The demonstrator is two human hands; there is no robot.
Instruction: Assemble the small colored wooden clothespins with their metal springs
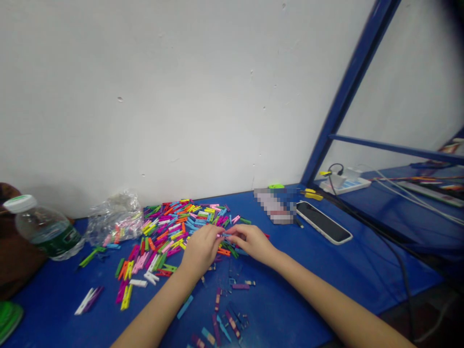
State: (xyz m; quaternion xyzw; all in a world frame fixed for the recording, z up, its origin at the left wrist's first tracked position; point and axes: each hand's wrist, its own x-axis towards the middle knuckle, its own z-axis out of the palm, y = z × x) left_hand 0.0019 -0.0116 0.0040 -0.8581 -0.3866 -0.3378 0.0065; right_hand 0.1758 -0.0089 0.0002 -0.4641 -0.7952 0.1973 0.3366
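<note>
Pinched a small piece (219,236) of unclear form between the fingers of the left hand (201,245) and right hand (254,243), at the near side of a pile of coloured clothespins (174,227) on the blue tabletop (279,304). Had loose purple and blue pieces (216,328) nearer the camera.

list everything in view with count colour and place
clothespins: many, multicoloured, centre-left
clothespin pieces: several, mostly purple and blue, front
plastic bag: one, clear, left
bottle: one, clear, white-capped, left
phone: one, black and white, right
pixelated item: one, colours unclear, beside phone
tool-like item: one, yellow, behind phone
flat item: one, bright green, by wall
power strip: one, white, far right
cables: several, black and white, right
bulky item: one, brown, left edge
rounded item: one, green, lower left
table: one, blue, below
frame: one, blue, right
wall: one, white, behind
left hand: one, bare, centre
right hand: one, bare, centre
</note>
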